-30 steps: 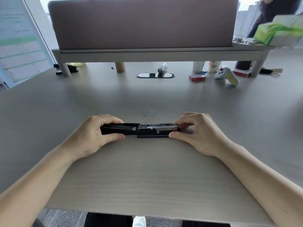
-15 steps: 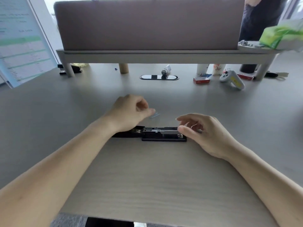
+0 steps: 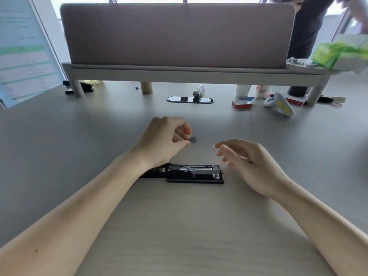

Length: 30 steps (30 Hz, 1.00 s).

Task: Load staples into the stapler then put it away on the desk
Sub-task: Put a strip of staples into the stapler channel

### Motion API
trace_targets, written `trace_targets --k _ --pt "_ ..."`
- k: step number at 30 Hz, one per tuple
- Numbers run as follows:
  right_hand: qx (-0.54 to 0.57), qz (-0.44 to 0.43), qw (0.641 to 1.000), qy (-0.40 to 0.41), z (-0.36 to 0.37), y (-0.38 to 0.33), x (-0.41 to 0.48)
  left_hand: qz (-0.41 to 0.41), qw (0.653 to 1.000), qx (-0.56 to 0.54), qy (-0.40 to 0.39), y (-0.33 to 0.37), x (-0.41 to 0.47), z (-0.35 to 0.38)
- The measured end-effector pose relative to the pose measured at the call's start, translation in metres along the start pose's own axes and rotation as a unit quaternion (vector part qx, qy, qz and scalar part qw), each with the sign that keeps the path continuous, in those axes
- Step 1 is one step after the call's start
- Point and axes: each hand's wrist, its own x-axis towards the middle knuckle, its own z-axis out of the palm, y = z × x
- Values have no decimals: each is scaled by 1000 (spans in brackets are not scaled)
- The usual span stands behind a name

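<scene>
A black stapler (image 3: 196, 173) lies flat on the desk with its top swung open to the left, so the metal staple channel shows. My left forearm covers the opened top. My left hand (image 3: 165, 141) is beyond the stapler and pinches a small grey strip of staples (image 3: 193, 140) between thumb and fingertips, just above the desk. My right hand (image 3: 249, 164) hovers to the right of the stapler, fingers loosely spread, holding nothing and not touching it.
A padded divider on a low shelf (image 3: 179, 73) crosses the back of the desk. Below it lie a red staple box (image 3: 242, 104), a white and yellow controller (image 3: 279, 104), a small bottle (image 3: 198, 90) and an oval cable port (image 3: 190, 99). A person (image 3: 306, 24) stands at the back right.
Both hands let go of the stapler. My left hand reached forward over it and picked the staple strip up off the desk. My right hand lifted away to the right.
</scene>
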Motion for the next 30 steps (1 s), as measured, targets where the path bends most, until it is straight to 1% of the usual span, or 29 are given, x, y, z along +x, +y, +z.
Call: trace_targets --k 2,4,5,8,11,14,21,23,24,25,27,28,29,30 --pt "65 26 997 24 -2 -9 13 47 998 -38 18 5 -10 -3" --pt "153 77 985 -3 -3 -22 25 98 993 -50 40 8 -19 -2" --pt "176 96 979 -23 -2 -27 29 125 990 -44 47 10 -21 -2" --pt "186 103 976 -51 5 -26 32 204 977 0 65 11 -26 -1" --pt "216 87 972 -37 5 -22 33 256 961 35 100 12 -27 -2" --pt "244 83 965 -46 3 -20 32 275 954 52 107 10 -28 -1" --pt "252 96 961 -66 7 -19 28 284 953 50 87 9 -29 4" --pt "252 90 961 -66 7 -19 28 275 956 55 91 11 -29 5" --pt "251 82 963 -60 7 -19 27 257 961 42 96 12 -30 5" --pt "247 69 965 -49 7 -20 27 222 970 11 100 12 -30 6" --pt "213 19 977 -17 6 -20 26 106 985 -104 82 12 -28 3" --pt "187 -11 982 -1 6 -19 26 48 983 -170 56 11 -25 2" --pt "163 -38 986 13 7 -18 25 8 975 -223 26 10 -24 1" --pt "144 -58 988 22 7 -17 24 -6 968 -251 6 9 -23 0"
